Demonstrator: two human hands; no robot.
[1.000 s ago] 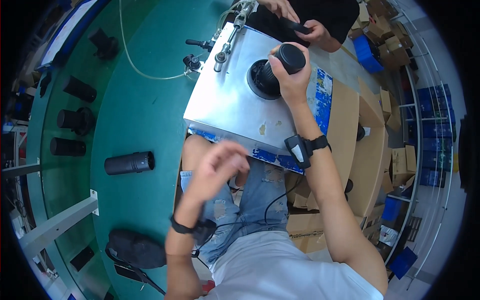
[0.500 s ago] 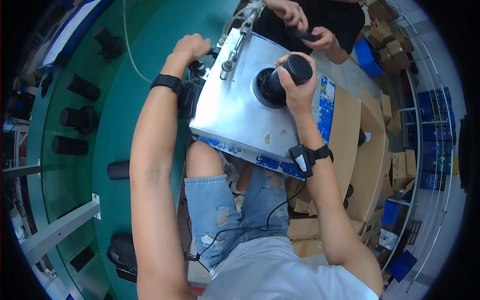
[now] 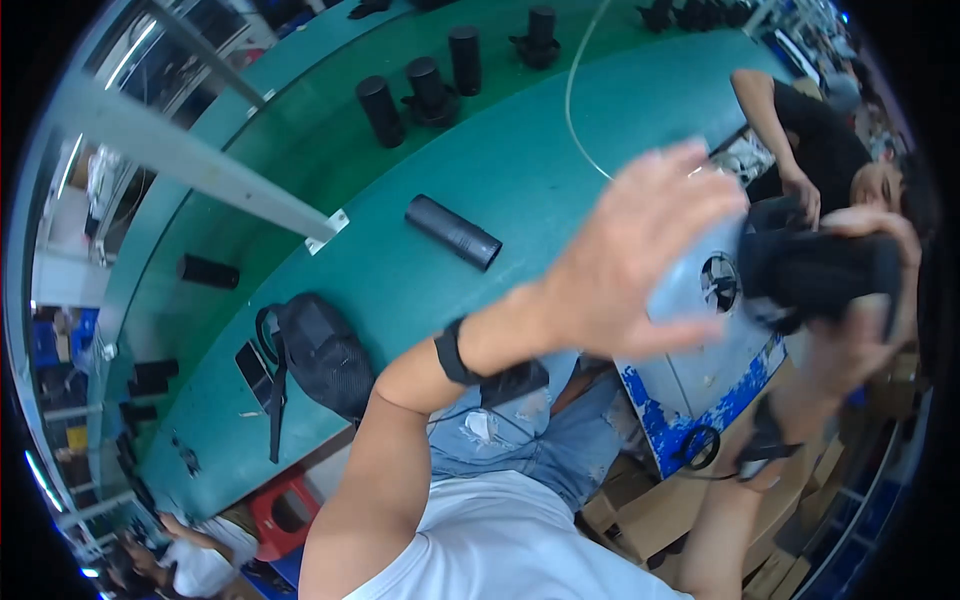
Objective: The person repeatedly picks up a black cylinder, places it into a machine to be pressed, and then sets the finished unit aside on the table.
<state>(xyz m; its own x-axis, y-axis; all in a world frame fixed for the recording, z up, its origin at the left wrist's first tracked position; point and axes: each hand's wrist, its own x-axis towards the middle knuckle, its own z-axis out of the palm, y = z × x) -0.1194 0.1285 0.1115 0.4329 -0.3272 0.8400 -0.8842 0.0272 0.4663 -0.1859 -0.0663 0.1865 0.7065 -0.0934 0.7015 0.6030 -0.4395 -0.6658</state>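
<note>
My right hand [image 3: 852, 350], blurred by motion, grips a thick black cylinder [image 3: 825, 268] with a wider flanged end. The cylinder is tilted on its side, raised off the metal box [image 3: 690, 372]. My left hand [image 3: 640, 255] is also smeared, with thumb and fingers spread wide and nothing in it. Its fingertips are close to the flanged end; whether they touch cannot be made out. A round dark opening [image 3: 719, 282] shows in the top of the box. On the box's worn blue edge rests a thin black ring [image 3: 700, 447].
A black cylinder [image 3: 453, 232] lies on the green bench [image 3: 540, 170], with a black bag [image 3: 322, 355] and a phone [image 3: 254, 375] farther left. Several black cylinders stand along the back shelf. A co-worker's arm [image 3: 765, 110] is across the box. Cardboard [image 3: 665, 515] sits below right.
The view has swung left. My right hand has lifted the black cylinder out of the box's opening. My left hand has left the fitting beside the box and come over, spread, near the cylinder.
</note>
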